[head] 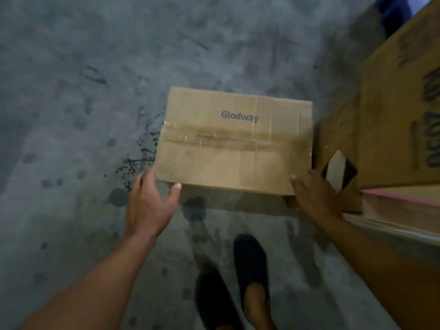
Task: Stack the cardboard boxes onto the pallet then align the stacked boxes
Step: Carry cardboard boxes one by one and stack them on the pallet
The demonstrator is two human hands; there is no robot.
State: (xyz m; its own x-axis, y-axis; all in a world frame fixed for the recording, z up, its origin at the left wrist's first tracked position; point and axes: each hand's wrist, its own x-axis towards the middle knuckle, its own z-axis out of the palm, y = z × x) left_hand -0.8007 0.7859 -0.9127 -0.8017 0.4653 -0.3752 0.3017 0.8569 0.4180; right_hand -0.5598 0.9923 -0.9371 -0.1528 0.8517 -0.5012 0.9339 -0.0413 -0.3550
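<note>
The tan, creased Glodway cardboard box (234, 141), its top seam taped clear, sits low over the stained concrete floor (71, 115), just beside taller cartons (392, 115). Its long axis runs left to right and its print faces the wearer. The left hand (152, 201) touches the near left corner with its fingers spread and straight. The right hand (314, 194) covers the near right corner, and its grip cannot be told.

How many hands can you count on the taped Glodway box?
2. The left hand touches the near left corner of the box; the right hand touches its near right corner.

Box (233, 139) before shoes (252, 263); stacked boxes (392, 120) just beside, right
</note>
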